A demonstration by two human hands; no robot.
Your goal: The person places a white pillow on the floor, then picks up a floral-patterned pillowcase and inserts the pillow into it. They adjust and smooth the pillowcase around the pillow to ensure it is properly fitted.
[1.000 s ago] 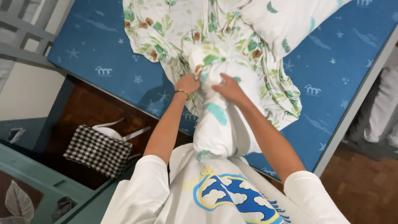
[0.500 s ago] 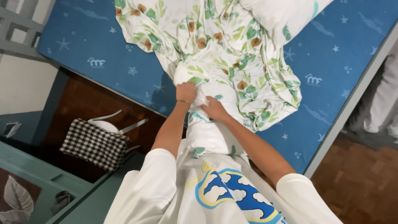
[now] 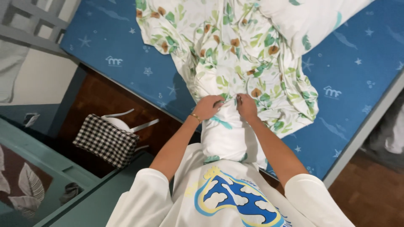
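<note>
While bent over the bed edge, both hands working one spot on the bedding. Left hand (image 3: 208,108) clamped on the rim of the leaf-print pillowcase (image 3: 235,59), fingers curled under the fabric, thin bracelet (image 3: 195,117) at the wrist. Right hand (image 3: 247,107) just beside it, fingertips pinching the same rim; hands near, small gap between, thumbs facing inward. Exact grip depth hard to read, possibly only the top fabric layer caught.

White pillow (image 3: 225,138) with teal marks standing on end between the forearms, lower end against the chest, upper end tucked into the pillowcase opening right where the hands grip. Rest of the pillowcase bunched and spread out beyond the hands, lying crumpled on the blue mattress (image 3: 362,71) with star and fish print. Second white pillow (image 3: 311,21) lying at top of frame, partly over the pillowcase, touching it.

Grey bed frame rail (image 3: 362,138) running along the mattress side at right. Wooden floor (image 3: 370,197) beyond it. Checked black-and-white bag (image 3: 105,141) with pale straps on the dark floor left of the left arm, well apart from the hands. Teal cabinet edge (image 3: 54,168) in lower left corner.
</note>
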